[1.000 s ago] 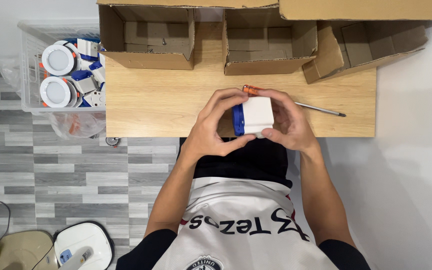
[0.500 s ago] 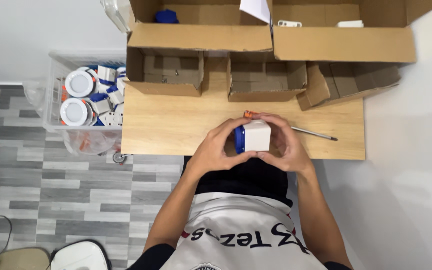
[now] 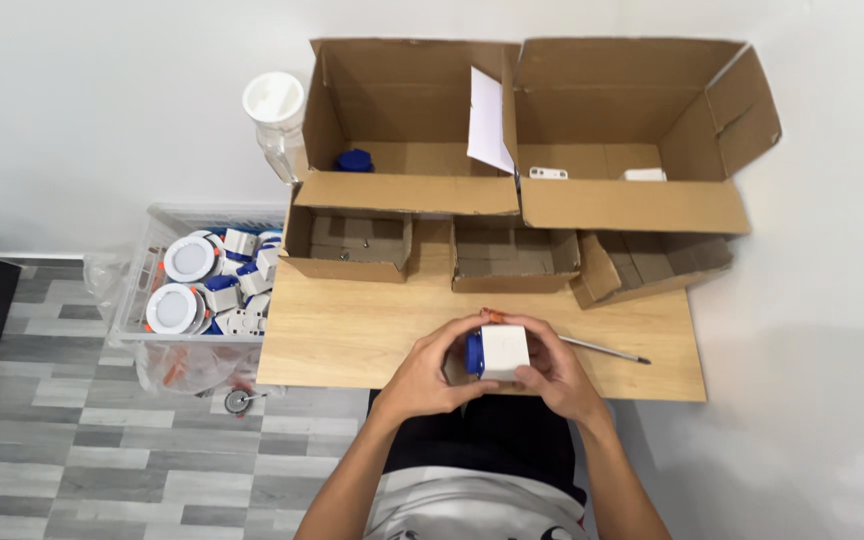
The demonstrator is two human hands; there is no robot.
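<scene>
Above the near edge of the wooden bench (image 3: 352, 340), I saw both hands pinching the small white plastic block with a blue cap (image 3: 499, 352): left hand (image 3: 430, 378) at nine o'clock, right hand (image 3: 555, 378) at three, equally near.

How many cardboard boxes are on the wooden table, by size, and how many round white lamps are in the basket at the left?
Large open cardboard boxes: 2
Small open cardboard boxes: 3
Round white lamps in the basket: 2
Total: 7
</scene>
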